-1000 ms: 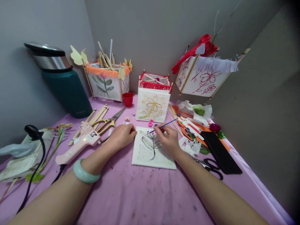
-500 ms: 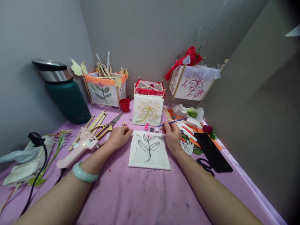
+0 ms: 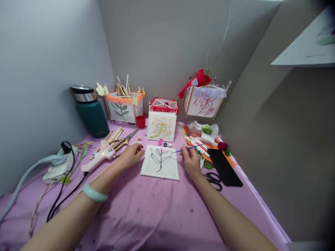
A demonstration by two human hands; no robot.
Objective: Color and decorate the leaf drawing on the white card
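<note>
A white square panel lies on the table, painted with a dark-outlined leafy stem and a small pink flower. My right hand pinches a thin blue paintbrush at the panel's right side. The brush tip points left, at the panel's upper right corner; whether it touches the surface I cannot tell. Beside the left edge rests my left hand, fingers loosely bent and apart, holding nothing. Small paint pots, pink, dark and white, sit just behind the panel.
A panel with a yellow flower leans against a red-fringed frame. Scissors, a pink glue gun, a teal bottle and a power strip are left. A black phone and black-handled scissors lie right.
The brush tip has moved from by the paint pots to the panel's upper right corner. My left hand has drawn slightly away from the panel, its fingers looser. The camera view has shifted.
</note>
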